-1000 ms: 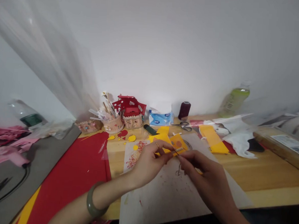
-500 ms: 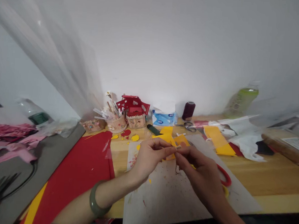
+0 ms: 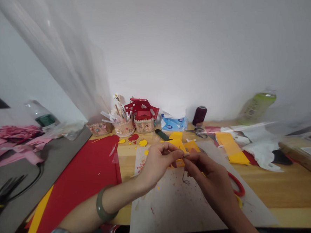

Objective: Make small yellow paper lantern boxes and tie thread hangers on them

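My left hand [image 3: 159, 160] and my right hand [image 3: 210, 174] meet above a pale work sheet [image 3: 176, 205], fingertips almost touching. Both are closed in a pinch. From between them dangles a thin dark cord [image 3: 185, 181], its lower end curled. The part at the fingertips is hidden, along with anything small attached to it. Behind the fingers lie pieces of yellow felt-like sheet [image 3: 175, 136]. Partly covered by my right forearm are scissors with red and yellow handles [image 3: 239, 185]. Small coloured scraps are scattered over the work sheet.
Left are red sheets [image 3: 88, 175], pink strips [image 3: 18, 154] and black pliers [image 3: 1, 195]. At the back stand decorated pots [image 3: 124, 128], a tissue pack [image 3: 174, 123], a dark thread spool [image 3: 199, 115], small scissors [image 3: 200, 133] and a green-filled bottle [image 3: 260, 105]. A white plastic bag [image 3: 266, 148] lies right.
The whole view has shifted slightly, so things appear a little further right. My hands keep their pinch at the same spot, and more of the hanging cord shows.
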`<state>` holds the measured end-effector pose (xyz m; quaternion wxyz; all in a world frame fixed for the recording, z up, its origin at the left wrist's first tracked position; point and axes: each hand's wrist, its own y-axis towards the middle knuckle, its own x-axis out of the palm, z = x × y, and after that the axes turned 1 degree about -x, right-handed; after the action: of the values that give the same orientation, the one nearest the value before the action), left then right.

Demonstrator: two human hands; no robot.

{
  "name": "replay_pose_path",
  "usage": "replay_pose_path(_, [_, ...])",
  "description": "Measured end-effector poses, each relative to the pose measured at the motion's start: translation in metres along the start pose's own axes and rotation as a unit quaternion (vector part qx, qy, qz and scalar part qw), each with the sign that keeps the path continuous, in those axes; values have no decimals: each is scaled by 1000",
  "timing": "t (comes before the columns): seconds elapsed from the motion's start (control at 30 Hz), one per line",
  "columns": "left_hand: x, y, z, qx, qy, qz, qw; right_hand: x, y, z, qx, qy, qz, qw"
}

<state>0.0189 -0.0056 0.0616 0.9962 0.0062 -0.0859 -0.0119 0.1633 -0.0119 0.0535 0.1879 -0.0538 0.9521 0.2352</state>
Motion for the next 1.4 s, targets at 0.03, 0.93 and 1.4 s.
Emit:
replay_pose_path(0.03, [0,-1,1,1,-5,-3,1000,0,-1,2,3,11,-4,1000])
replay_pose_path(0.93, [-4,-4,16,-85,-79,-117,986,-11,13,-10,20,138,-153,978])
replay_pose_path(1.4, [-4,-4,13,-95,-95,-75,988,-17,35,-15,27,-22,-219,975])
